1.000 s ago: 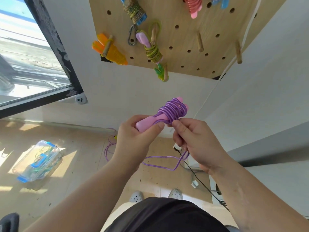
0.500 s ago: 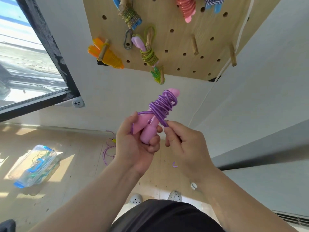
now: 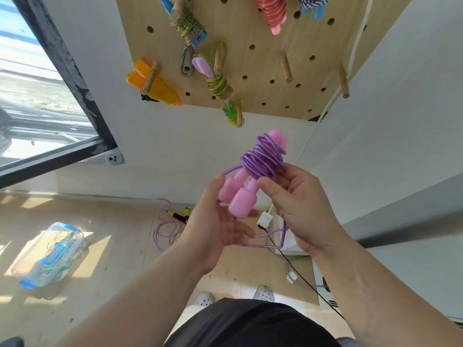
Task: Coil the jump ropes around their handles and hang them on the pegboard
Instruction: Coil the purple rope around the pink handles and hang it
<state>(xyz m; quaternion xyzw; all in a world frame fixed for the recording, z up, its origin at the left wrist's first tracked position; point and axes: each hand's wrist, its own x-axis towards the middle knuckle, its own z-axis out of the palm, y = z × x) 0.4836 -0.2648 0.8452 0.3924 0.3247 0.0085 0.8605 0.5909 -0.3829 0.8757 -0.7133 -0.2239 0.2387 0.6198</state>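
Observation:
I hold a jump rope with two pink handles (image 3: 239,197) side by side and its purple cord (image 3: 263,159) coiled around their upper part. My right hand (image 3: 298,206) grips the coil between thumb and fingers. My left hand (image 3: 215,229) lies open against the handles' thick lower ends, its fingers stretched out. A loose loop of purple cord (image 3: 271,240) hangs below, between the two hands. The wooden pegboard (image 3: 263,71) is on the wall above.
Several coiled ropes hang on the pegboard, among them an orange one (image 3: 156,87) and a green one (image 3: 219,82). Two bare pegs (image 3: 286,67) (image 3: 343,80) stick out at the right. On the floor lie another rope (image 3: 172,221), a clear box (image 3: 52,254) and cables (image 3: 290,261).
My left hand has let go of the pink handles and opened against them. My right hand moved up onto the coil. A loop of cord now hangs below.

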